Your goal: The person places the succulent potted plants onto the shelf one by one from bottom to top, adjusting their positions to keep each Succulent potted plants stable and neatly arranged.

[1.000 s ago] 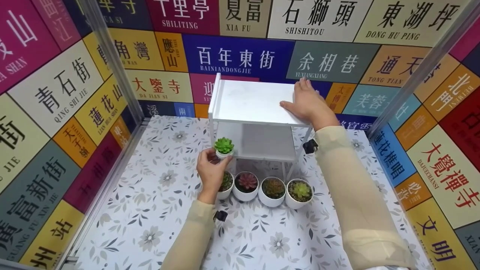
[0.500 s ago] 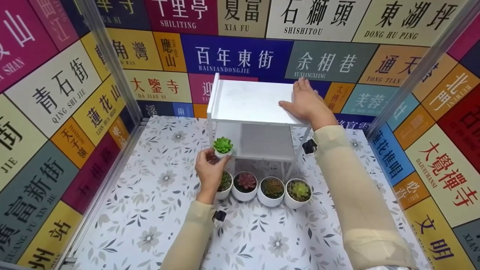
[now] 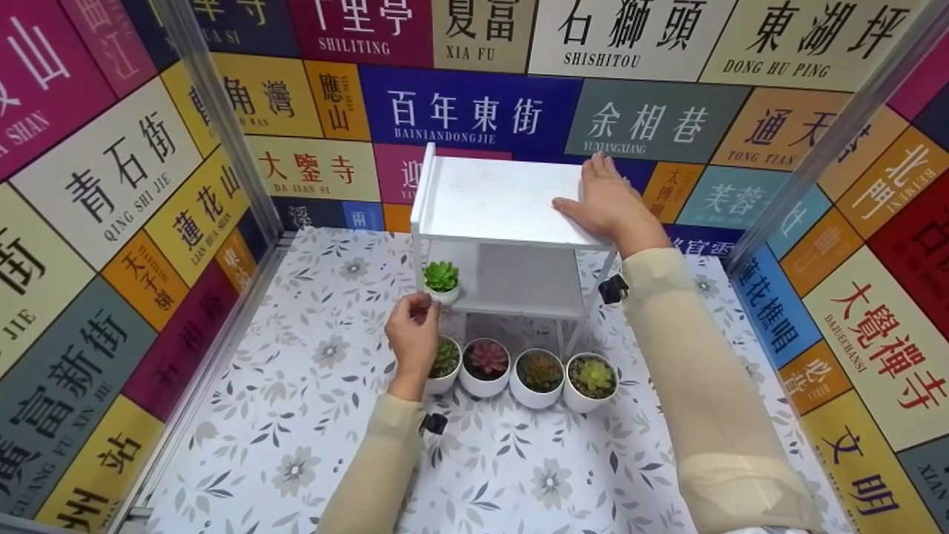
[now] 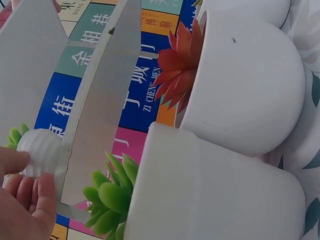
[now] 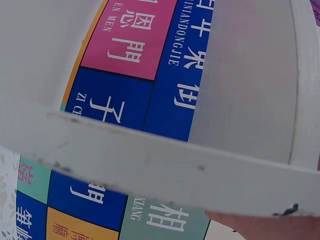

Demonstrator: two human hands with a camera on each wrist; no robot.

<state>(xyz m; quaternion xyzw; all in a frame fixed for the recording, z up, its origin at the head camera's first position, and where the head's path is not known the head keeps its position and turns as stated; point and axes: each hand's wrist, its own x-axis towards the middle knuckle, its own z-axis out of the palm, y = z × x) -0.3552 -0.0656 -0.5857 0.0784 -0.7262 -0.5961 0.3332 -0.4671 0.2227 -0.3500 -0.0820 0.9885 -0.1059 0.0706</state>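
A small green succulent [image 3: 442, 277] in a ribbed white pot [image 4: 40, 151] stands at the left end of the white rack's middle shelf [image 3: 519, 302]. My left hand [image 3: 412, 334] is just left of that pot, thumb and fingertips right at its side and not wrapped round it. On the right end of the rack's top shelf [image 3: 504, 200], my right hand [image 3: 612, 200] rests with fingers extended and thumb spread. In the right wrist view only a bit of that hand [image 5: 245, 226] shows behind a white rack bar [image 5: 150, 160].
Several white pots line up before the rack: a green succulent [image 3: 445, 360] partly behind my left hand, a red one [image 3: 487, 361], a brownish one [image 3: 540, 372] and a yellow-green one [image 3: 593, 378]. A floral cloth [image 3: 296, 437] covers the table; sign-printed walls [image 3: 467, 111] enclose it.
The small green succulent has gone from my left hand's grip onto the middle shelf, slightly further back. My left thumb has drawn leftward off the pot's front. The right hand keeps its place.
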